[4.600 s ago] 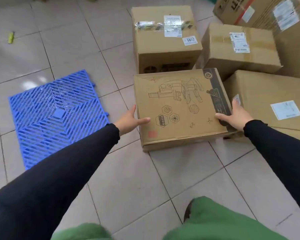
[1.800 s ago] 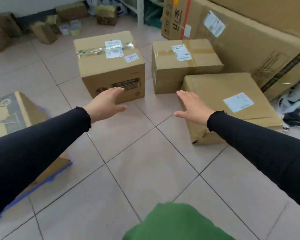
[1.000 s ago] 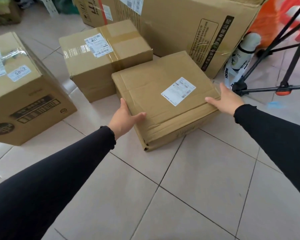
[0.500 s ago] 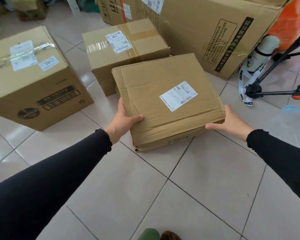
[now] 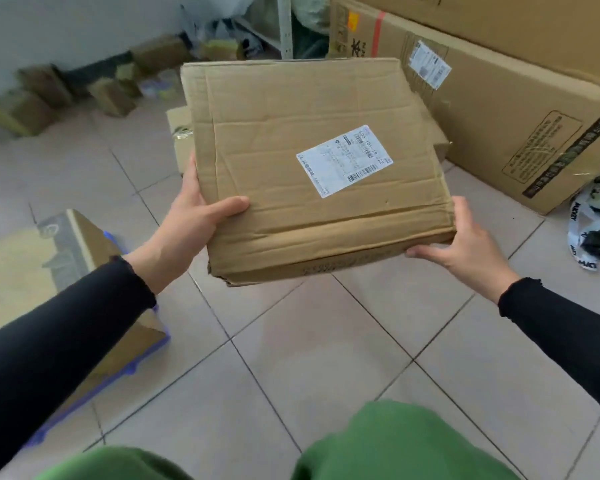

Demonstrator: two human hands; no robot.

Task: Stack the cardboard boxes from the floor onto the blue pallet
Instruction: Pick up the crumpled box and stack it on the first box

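A flat cardboard box (image 5: 312, 168) with a white label (image 5: 344, 161) is held in the air above the tiled floor (image 5: 326, 341), the left hand (image 5: 191, 223) grasping its left edge and the right hand (image 5: 465, 240) its near right corner. Lower left, another box (image 5: 21, 265) seems to rest on the blue pallet (image 5: 142, 358), blurred.
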